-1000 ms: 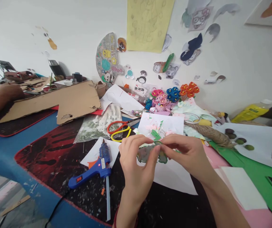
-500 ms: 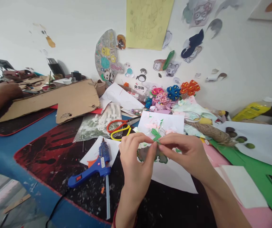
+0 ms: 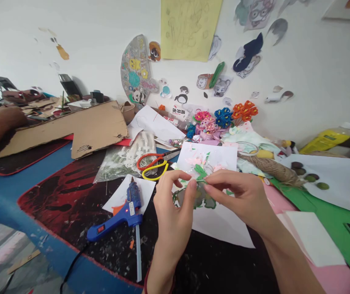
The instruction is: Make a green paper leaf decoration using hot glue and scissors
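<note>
my left hand (image 3: pixel 176 204) and right hand (image 3: pixel 245 200) nearly meet, fingertips pinched at the top edge of a green-rimmed craft piece (image 3: pixel 201 198), above white paper (image 3: pixel 224 224). light, even pressure should suit its thin rim. fingers hide part of it; whether both hands grip it, i can't tell.
</note>
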The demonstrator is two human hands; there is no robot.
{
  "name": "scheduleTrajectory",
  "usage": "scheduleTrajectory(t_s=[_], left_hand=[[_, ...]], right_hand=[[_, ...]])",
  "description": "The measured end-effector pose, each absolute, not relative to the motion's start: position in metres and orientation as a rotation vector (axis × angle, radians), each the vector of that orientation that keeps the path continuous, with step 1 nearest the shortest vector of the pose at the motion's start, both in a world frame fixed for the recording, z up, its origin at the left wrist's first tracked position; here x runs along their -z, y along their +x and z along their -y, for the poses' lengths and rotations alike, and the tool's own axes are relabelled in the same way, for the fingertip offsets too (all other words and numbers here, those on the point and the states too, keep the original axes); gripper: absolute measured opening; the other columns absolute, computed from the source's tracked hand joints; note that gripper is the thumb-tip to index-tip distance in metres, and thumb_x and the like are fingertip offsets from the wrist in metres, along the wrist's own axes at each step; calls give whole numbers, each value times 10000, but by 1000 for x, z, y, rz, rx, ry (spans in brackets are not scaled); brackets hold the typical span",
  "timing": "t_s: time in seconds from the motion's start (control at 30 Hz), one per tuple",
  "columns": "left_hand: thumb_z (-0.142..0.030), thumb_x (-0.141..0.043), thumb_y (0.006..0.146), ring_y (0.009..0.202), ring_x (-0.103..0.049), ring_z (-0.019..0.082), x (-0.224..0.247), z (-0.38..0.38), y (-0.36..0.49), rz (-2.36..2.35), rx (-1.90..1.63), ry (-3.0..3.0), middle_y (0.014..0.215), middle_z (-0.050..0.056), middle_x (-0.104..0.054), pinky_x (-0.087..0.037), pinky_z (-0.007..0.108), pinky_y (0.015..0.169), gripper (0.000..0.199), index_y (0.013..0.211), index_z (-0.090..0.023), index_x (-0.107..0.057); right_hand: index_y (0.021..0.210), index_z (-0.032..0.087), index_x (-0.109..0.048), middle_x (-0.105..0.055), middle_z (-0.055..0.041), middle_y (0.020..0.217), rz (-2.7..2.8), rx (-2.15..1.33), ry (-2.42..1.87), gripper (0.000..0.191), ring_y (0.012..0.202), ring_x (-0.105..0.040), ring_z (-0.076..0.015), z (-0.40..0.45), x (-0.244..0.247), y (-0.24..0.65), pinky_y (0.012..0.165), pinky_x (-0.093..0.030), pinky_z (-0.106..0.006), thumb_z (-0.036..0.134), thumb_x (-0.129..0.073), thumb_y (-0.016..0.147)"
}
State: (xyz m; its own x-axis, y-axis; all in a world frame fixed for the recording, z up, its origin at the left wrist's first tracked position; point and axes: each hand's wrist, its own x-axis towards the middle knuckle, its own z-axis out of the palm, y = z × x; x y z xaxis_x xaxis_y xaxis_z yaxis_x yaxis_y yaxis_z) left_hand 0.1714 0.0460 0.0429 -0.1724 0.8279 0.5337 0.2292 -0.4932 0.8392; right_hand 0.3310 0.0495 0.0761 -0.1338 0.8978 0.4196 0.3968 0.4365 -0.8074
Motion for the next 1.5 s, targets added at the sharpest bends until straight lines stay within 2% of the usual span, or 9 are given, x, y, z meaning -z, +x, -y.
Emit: scheduleTrajectory(t_s=[0.23, 0.37, 0.5, 0.63, 0.8, 0.97, 1.07, 1.17, 1.5], left_hand=[[-309, -650, 945, 789, -597, 176, -45, -45, 169, -1157, -1593, 1617, 818, 3, -694, -436, 309, 755, 136, 844, -221, -674], [-327, -667, 928, 881, -634, 187, -45, -45, 169, -1160, -1639, 1401, 937, 28, -715, -468, 298, 774, 123, 988, -222, -688], [-336, -782, 832, 775, -651, 169, -44, -49, 171, -1068, -1540, 1194, 916, 34, -722, -506, 265, 663, 279, 1044, -204, -656], [-328, -815, 799, 798, -685, 176, -45, -55, 173, -913, -1534, 982, 922, 56, -746, -542, 278, 717, 372, 1072, -183, -609], [-320, -801, 813, 707, -631, 128, -47, -61, 180, -913, -1599, 973, 772, -19, -660, -492, 229, 663, 353, 1059, -195, -582], [-343, -735, 868, 726, -623, 143, -64, -65, 186, -926, -1562, 1243, 835, 22, -670, -489, 251, 679, 252, 1026, -181, -622], [-352, -708, 889, 701, -582, 143, -76, -69, 188, -923, -1535, 1406, 746, 1, -619, -463, 247, 658, 184, 881, -180, -644], [-377, -746, 856, 700, -566, 148, -80, -73, 190, -881, -1525, 1444, 708, -5, -590, -455, 245, 643, 251, 753, -181, -628], [-476, -736, 851, 525, -434, 92, -68, -72, 186, -795, -1407, 1350, 631, -38, -518, -364, 208, 457, 330, 747, -182, -627]], right_hand=[[814, 192, -763, -670, -21, 690, 1607, -838, -1129, 136, 563, -577, -125, -50, -75, 333, 496, -451, -261, 311, -746, 879], [774, 191, -745, -620, 7, 629, 1519, -897, -1126, 174, 514, -527, -101, -55, -73, 335, 482, -443, -242, 333, -757, 874], [780, 196, -728, -625, 18, 640, 1391, -915, -1076, 158, 559, -578, -107, -59, -68, 334, 535, -491, -230, 321, -770, 867], [757, 182, -675, -651, 8, 694, 1429, -1111, -1091, 213, 628, -640, -129, -59, -69, 333, 606, -550, -248, 337, -802, 828], [729, 174, -648, -691, -13, 650, 1624, -1219, -1164, 273, 630, -676, -156, -56, -80, 342, 623, -561, -270, 385, -788, 833], [761, 159, -737, -712, -40, 683, 1679, -1098, -1091, 301, 617, -646, -150, -53, -88, 350, 604, -539, -278, 424, -710, 901], [784, 156, -761, -698, -36, 663, 1640, -1022, -1056, 324, 601, -615, -146, -52, -88, 352, 588, -516, -279, 444, -693, 914], [724, 153, -738, -703, -43, 644, 1643, -991, -1049, 402, 582, -607, -144, -52, -88, 354, 580, -499, -277, 479, -646, 942], [775, 152, -743, -715, -51, 665, 1622, -975, -1059, 454, 597, -642, -152, -51, -87, 355, 604, -515, -282, 481, -536, 1009]])
